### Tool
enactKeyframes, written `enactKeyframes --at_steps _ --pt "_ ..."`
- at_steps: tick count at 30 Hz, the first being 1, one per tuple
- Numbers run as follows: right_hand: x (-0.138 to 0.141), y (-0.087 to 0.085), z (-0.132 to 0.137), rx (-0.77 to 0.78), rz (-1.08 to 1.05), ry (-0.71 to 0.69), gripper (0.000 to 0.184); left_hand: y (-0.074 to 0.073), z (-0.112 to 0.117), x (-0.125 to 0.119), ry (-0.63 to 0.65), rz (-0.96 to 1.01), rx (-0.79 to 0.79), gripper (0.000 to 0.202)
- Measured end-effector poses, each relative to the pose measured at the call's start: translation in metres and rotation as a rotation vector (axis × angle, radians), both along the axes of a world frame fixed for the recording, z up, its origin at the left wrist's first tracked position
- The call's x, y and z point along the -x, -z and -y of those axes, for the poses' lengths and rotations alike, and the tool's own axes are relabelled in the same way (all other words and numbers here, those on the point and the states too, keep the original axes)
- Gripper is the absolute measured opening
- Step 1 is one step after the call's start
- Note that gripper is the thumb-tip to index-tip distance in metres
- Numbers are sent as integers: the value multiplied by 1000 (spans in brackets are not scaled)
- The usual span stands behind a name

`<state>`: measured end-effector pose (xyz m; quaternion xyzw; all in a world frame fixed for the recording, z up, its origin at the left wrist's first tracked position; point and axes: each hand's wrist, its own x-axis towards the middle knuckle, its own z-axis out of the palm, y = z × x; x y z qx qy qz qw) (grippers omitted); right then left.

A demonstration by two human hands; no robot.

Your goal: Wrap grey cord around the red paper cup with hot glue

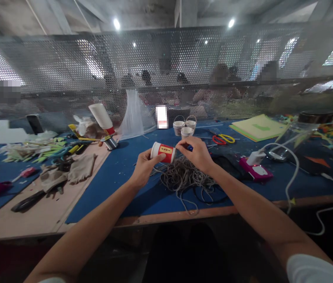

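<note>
My left hand (143, 167) is wrapped round a paper cup (155, 150), white with a red band and a yellow label, and holds it on its side above the table. At the cup's right end my right hand (194, 153) is closed in a pinch; what sits between its fingertips is too small to make out. Below both hands lies a tangled heap of grey cord (181, 177). Just behind the right hand stand three small white cups with thin loop handles (179, 127).
Scissors with red and yellow handles (223, 139), coloured paper sheets (259, 126) and a purple power strip (256, 171) with a white cable lie to the right. On the left are a stack of paper cups (100, 116), gloves (82, 168) and scraps. A perforated metal screen (166, 55) runs behind.
</note>
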<state>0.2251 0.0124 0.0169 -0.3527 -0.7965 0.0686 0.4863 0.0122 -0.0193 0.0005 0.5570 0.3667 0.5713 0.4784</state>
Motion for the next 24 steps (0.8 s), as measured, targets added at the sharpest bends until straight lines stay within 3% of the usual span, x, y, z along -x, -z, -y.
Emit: enactKeyframes --at_steps 9,12,17,24 --pt "-4 -1 0 127 -155 -77 33 1 -3 1 -10 32 19 30" --pt "-5 2 -4 101 -161 -89 26 -1 -3 1 -6 87 31 30" --pt "0 10 -8 133 -65 -136 32 -6 -2 -1 31 153 61 33" --pt "3 14 -6 213 -73 -105 20 -1 -6 1 73 174 99 32"
